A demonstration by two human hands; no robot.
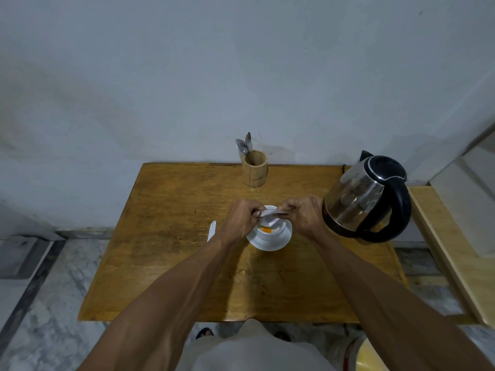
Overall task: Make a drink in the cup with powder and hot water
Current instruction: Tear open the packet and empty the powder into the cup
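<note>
Two bare forearms reach forward over a worn, honey-brown wooden bench (174, 263), the hands meeting above a small white ceramic cup (267, 232) that stands on a round white saucer (278, 243) near the middle of the bench. Orange powder (266, 230) lies in a little heap inside the cup. The left hand (241, 219) and the right hand (304, 216) are both curled knuckles-up, and their fingers pinch the opposite ends of a thin white paper sachet (272, 214), which is held tilted just over the cup's mouth. A narrow white paper strip (211, 231) lies flat on the bench left of the saucer. Toward the wall stands a cylindrical bamboo holder (255, 168) with shiny metal spoons (244, 147) upright in it. At the right sits a polished steel electric kettle (367, 196) with a glossy black plastic lid and handle, near the right hand.
</note>
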